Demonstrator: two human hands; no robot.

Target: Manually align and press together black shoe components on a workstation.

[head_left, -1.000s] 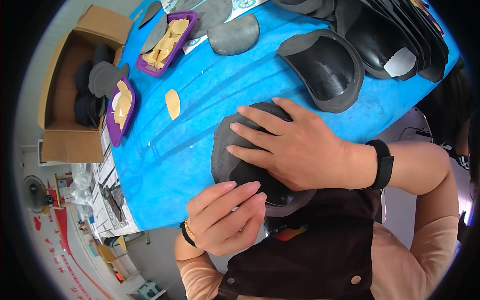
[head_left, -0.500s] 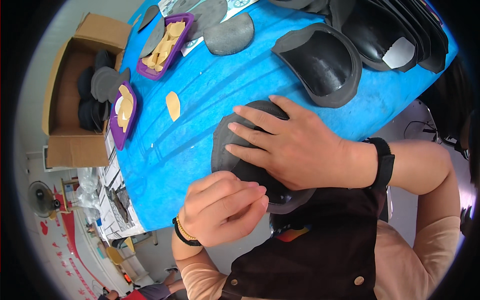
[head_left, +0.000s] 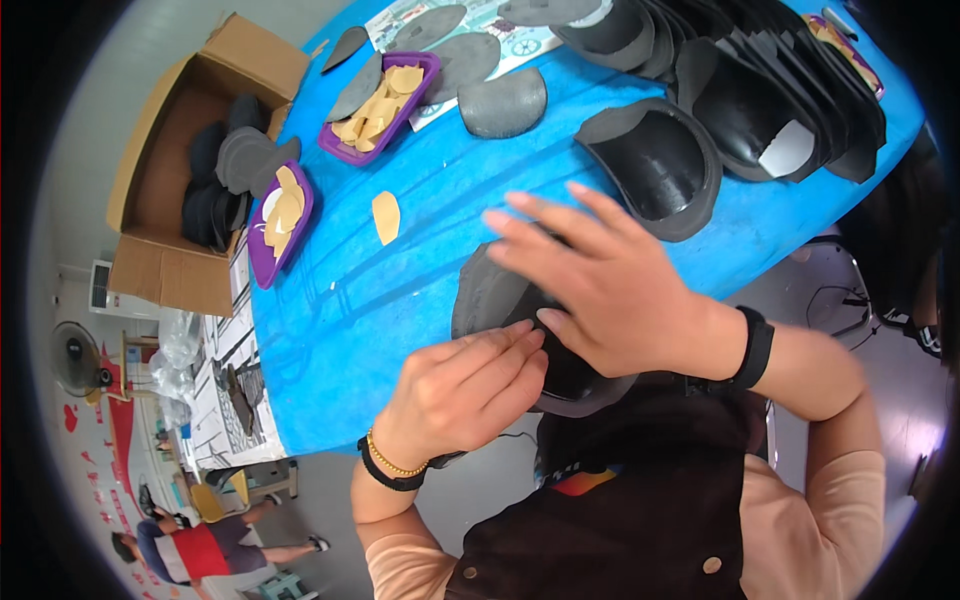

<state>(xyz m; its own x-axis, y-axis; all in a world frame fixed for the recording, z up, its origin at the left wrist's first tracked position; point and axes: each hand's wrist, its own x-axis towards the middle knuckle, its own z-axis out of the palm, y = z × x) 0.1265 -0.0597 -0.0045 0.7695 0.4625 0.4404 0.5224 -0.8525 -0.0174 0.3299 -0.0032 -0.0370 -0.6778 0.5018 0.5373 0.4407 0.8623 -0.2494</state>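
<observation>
A black moulded cup-shaped piece with a grey foam rim lies at the near edge of the blue-covered table, partly hidden under my hands. My left hand is closed, fingertips pinched together over the piece's glossy hollow; whatever they hold is hidden. Just above the piece, my right hand has its fingers spread and slightly blurred, with its thumb close to the left fingertips. Beyond it on the table rests a similar black moulded piece, hollow side up.
Stacked black moulded pieces fill the far right, one bearing a light grey patch. Two purple trays hold tan cut-outs; a single tan piece lies on the blue cover. An open cardboard box with dark pieces stands left. Another person is at lower left.
My right hand has lifted off the piece, where it lay pressed before. My left fingertips have moved up onto the piece. The view has shifted slightly.
</observation>
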